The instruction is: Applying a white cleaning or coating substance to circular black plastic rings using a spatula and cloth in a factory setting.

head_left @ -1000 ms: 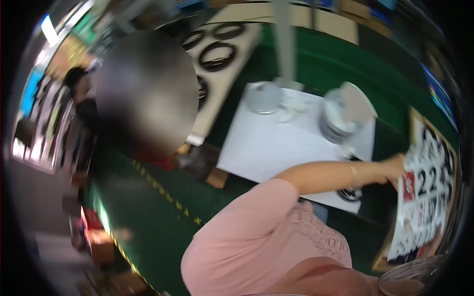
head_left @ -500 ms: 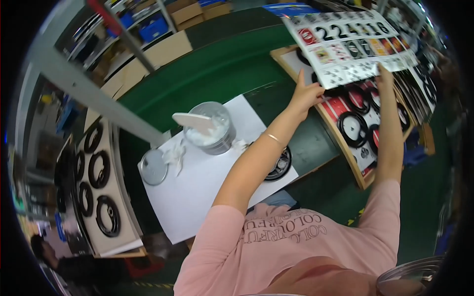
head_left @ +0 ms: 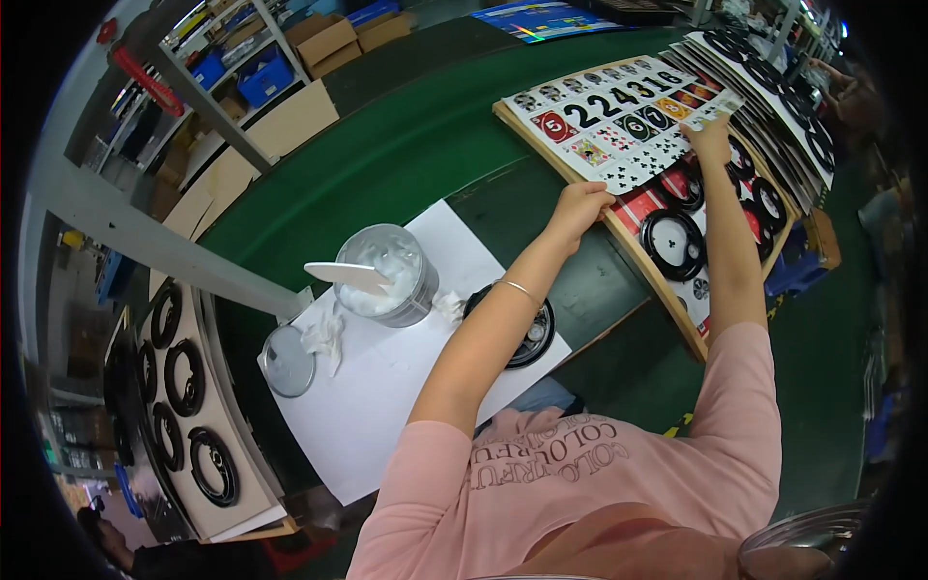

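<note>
A large printed sticker sheet [head_left: 619, 116] with numbers, circles and card symbols is lifted over a wooden board [head_left: 657, 271] at the upper right. My left hand [head_left: 578, 208] grips the sheet's near edge. At the sheet's right side my right hand [head_left: 713, 138] pinches its edge. Under the sheet lie more sheets bearing black rings [head_left: 674, 242] on red and white.
A white paper [head_left: 387, 387] on the green table [head_left: 387, 164] carries an open tin of white paste [head_left: 389, 273] with a spatula [head_left: 348, 275], its lid [head_left: 288, 360], a crumpled tissue [head_left: 324, 336] and a black ring part [head_left: 532, 333]. At left, a board of black rings [head_left: 188, 387]. Shelves and cartons stand behind.
The view swung from the left side of the table toward the right board. Both hands now hold the sheet, raised off the stack, and it sits more level than half a second ago.
</note>
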{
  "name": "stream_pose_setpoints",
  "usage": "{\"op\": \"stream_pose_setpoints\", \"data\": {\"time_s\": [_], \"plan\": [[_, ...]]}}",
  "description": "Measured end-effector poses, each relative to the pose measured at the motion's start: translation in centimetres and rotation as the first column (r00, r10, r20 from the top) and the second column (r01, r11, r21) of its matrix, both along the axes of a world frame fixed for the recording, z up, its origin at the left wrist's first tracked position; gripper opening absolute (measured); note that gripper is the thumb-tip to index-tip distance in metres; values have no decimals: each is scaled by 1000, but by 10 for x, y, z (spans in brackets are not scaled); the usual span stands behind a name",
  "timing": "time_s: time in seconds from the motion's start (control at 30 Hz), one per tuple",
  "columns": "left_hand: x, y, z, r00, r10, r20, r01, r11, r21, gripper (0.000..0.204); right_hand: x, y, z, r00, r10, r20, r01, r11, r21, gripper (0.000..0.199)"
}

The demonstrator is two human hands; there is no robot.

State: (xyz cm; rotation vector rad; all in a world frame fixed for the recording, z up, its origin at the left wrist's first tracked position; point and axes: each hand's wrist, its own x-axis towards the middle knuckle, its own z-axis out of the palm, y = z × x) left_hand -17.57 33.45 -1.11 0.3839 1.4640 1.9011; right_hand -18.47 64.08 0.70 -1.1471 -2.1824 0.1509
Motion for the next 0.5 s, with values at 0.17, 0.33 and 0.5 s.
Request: {"op": "stream_pose_setpoints", "data": {"time_s": [0.17, 0.33, 0.5], "plan": [[5, 15, 8, 991, -132, -35, 130, 990, -63, 36, -6, -10, -3, 913, 209, 351, -335, 874, 353, 74], [7, 10, 11, 980, -195, 41, 198, 975, -103, 38, -24, -59, -21, 779, 357, 515, -375, 924, -74, 75], [11, 5, -6, 954, -159, -253, 99, 967, -234, 44, -8, -66, -22, 765, 291, 574, -162, 950, -266, 79]]}}
